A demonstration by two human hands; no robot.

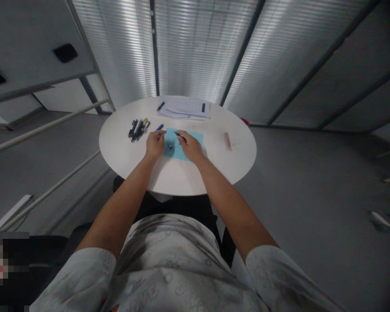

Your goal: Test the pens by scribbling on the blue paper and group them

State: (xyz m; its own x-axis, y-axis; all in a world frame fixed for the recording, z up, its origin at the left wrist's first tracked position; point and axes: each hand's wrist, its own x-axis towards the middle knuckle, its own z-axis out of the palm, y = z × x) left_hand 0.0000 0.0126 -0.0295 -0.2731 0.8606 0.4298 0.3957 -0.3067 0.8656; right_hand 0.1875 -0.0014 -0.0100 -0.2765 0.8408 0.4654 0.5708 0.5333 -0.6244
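A light blue sheet [193, 139] lies on the round white table [178, 182], under and between my hands. My right hand [190, 147] is closed on a dark pen [181, 136] over the sheet. My left hand [155, 145] is at the sheet's left edge with its fingers pinched; what is between them is too small to name. A blue pen [160, 127] lies just beyond the left fingers. Between the hands, a small dark, shiny thing [170, 147] rests on the sheet; its kind cannot be made out.
Several pens [138, 130] lie in a group at the left. Stacked papers [183, 108] with a dark pen [160, 106] on top are at the far edge. A pink stick-like object [228, 141] lies at the right. A metal rail [52, 116] runs beside the table's left.
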